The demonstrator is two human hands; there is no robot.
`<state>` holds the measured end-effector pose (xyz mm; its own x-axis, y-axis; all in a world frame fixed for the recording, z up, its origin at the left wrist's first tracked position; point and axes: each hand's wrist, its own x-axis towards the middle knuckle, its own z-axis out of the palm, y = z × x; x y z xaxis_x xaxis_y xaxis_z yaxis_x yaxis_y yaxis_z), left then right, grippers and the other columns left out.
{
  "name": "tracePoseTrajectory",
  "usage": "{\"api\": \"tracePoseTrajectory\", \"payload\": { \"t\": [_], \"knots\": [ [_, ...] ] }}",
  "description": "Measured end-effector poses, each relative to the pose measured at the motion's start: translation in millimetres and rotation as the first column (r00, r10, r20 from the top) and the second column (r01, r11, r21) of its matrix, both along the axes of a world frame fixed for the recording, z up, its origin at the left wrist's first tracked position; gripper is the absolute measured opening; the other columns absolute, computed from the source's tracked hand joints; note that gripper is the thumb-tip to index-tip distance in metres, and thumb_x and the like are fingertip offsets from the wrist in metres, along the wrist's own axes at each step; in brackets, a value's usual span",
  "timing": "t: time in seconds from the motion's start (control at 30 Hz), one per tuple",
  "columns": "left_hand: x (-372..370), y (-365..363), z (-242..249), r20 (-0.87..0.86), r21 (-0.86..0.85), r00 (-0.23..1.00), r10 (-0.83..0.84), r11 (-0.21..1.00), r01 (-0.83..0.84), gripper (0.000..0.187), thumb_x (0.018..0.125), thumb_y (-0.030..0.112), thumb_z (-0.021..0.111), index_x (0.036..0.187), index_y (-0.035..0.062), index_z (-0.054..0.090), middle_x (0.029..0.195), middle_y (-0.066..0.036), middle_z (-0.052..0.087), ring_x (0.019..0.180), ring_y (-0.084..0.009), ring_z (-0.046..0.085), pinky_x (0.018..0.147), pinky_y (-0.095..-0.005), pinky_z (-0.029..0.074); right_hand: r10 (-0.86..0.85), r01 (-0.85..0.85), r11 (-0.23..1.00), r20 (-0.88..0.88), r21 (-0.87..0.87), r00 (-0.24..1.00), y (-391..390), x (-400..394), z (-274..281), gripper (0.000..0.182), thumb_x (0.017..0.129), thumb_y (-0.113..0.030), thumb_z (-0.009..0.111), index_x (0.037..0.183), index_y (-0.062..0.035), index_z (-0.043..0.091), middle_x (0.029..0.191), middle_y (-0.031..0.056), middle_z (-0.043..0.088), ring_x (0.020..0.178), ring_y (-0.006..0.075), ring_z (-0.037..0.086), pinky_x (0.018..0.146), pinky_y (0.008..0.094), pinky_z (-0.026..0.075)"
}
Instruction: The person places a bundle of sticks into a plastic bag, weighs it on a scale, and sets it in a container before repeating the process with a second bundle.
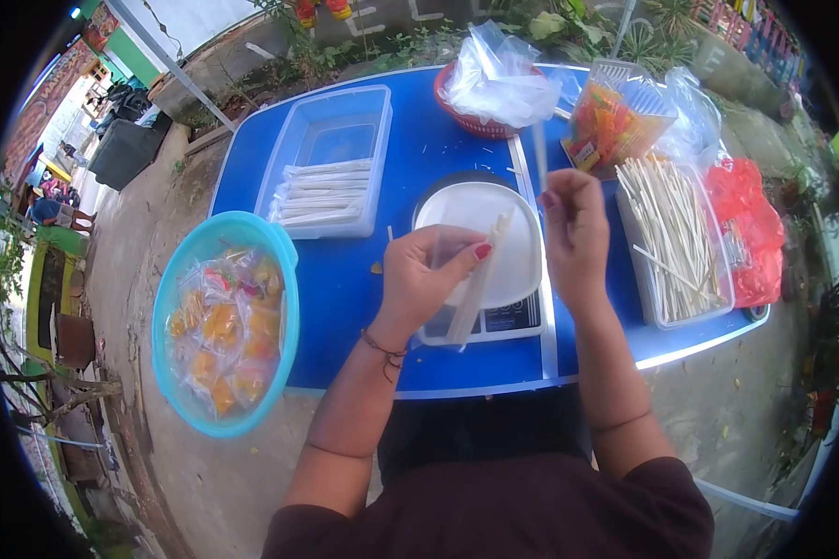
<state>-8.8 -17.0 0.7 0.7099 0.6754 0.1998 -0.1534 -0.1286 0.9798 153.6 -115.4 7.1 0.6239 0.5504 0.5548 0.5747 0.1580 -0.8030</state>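
Note:
My left hand (431, 270) is closed on a narrow clear plastic sleeve of pale sticks (475, 289), tilted over a digital scale. The scale's white round-cornered pan (520, 222) lies under both hands, partly hidden by the left. My right hand (573, 233) is raised at the pan's right edge, fingers pinched at the lower end of a thin pale strip (540, 149). That strip stands upright and is blurred. To the right, a clear tub (702, 307) holds many loose pale sticks (667, 233).
At the left, a clear plastic box (345, 107) holds several wrapped stick bundles (324, 194). Bagged orange snacks (224, 326) fill a turquoise basin (291, 326). A red basket (471, 119) with plastic bags, an orange-filled container (615, 112) and a red bag (755, 233) line the blue table (345, 326).

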Motion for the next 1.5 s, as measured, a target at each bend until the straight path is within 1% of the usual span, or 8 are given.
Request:
{"api": "tracePoseTrajectory", "payload": {
  "t": [0.2,0.33,0.67,0.7,0.9,1.2,1.3,1.5],
  "knots": [
    [0,0,-1,-0.151,0.127,0.986,-0.068,0.988,0.088,0.020,0.081,0.010,0.080,0.097,0.0001,0.073,0.086,-0.008,0.074,0.077,-0.0102,0.069,0.067,-0.0206,0.054,0.238,-0.086,0.896,-0.306,0.436,0.922,-4,6,5,0.023,0.099,-0.003,0.053,0.121,0.0034,0.049,0.097,0.0096,0.061,0.081,0.0119,0.060,0.074,0.0270,0.051],
    [-1,1,-3,-0.187,0.138,0.979,-0.086,0.984,0.112,0.022,0.080,0.010,0.081,0.097,-0.0002,0.073,0.087,-0.009,0.074,0.078,-0.0109,0.070,0.068,-0.0213,0.055,0.239,-0.012,0.782,-0.283,0.623,0.929,-2,5,2,0.021,0.098,-0.002,0.054,0.118,0.0033,0.049,0.098,0.0103,0.061,0.083,0.0144,0.061,0.076,0.0289,0.052],
    [0,1,-6,-0.120,0.083,0.985,-0.126,0.987,0.137,0.022,0.085,0.010,0.077,0.102,-0.0022,0.072,0.090,-0.012,0.074,0.080,-0.0127,0.071,0.070,-0.0226,0.056,0.320,-0.246,0.933,-0.296,0.262,0.900,-1,-1,-4,0.041,0.090,-0.001,0.062,0.127,0.0031,0.047,0.091,0.0058,0.060,0.085,0.0116,0.059,0.081,0.0263,0.046],
    [-1,1,-5,-0.105,0.055,0.983,-0.151,0.986,0.157,0.022,0.086,0.011,0.075,0.103,-0.0025,0.072,0.090,-0.012,0.074,0.080,-0.0126,0.071,0.070,-0.0227,0.056,0.318,-0.250,0.935,-0.282,0.253,0.905,-2,-2,-2,0.058,0.085,0.002,0.062,0.138,0.0043,0.040,0.087,0.0051,0.061,0.085,0.0118,0.060,0.079,0.0255,0.045],
    [-2,1,-3,-0.056,0.000,0.982,-0.180,0.984,0.181,0.024,0.094,0.017,0.066,0.107,-0.0035,0.071,0.091,-0.012,0.074,0.080,-0.0125,0.071,0.069,-0.0230,0.056,0.335,-0.254,0.904,-0.200,0.343,0.921,2,-11,6,0.067,0.085,0.004,0.058,0.147,0.0025,0.032,0.085,0.0072,0.063,0.087,0.0130,0.062,0.081,0.0263,0.045],
    [-1,1,-2,-0.044,-0.029,0.989,-0.139,0.990,0.137,0.023,0.096,0.015,0.063,0.106,-0.0035,0.071,0.093,-0.011,0.074,0.084,-0.0149,0.072,0.071,-0.0241,0.057,0.417,-0.398,0.906,-0.143,0.147,0.897,-3,-5,-3,0.034,0.087,0.002,0.059,0.120,0.0001,0.065,0.091,0.0076,0.067,0.087,0.0144,0.062,0.082,0.0275,0.046],
    [-2,2,0,-0.030,-0.061,0.994,-0.106,0.993,0.104,0.022,0.096,0.014,0.063,0.106,-0.0047,0.070,0.093,-0.010,0.074,0.085,-0.0145,0.071,0.073,-0.0240,0.057,0.344,-0.353,0.934,0.117,0.061,0.932,-1,-2,1,0.024,0.084,0.001,0.061,0.105,-0.0021,0.073,0.093,0.0077,0.068,0.087,0.0160,0.062,0.081,0.0287,0.047],
    [-2,2,-2,0.032,-0.070,0.998,-0.055,0.996,0.057,0.022,0.095,0.013,0.064,0.109,-0.0044,0.069,0.094,-0.010,0.073,0.085,-0.0150,0.071,0.072,-0.0241,0.057,0.389,-0.389,0.921,0.019,0.007,0.921,0,-9,4,0.020,0.082,0.001,0.065,0.099,-0.0042,0.074,0.095,0.0091,0.067,0.085,0.0165,0.062,0.078,0.0293,0.048]
  ]
}}
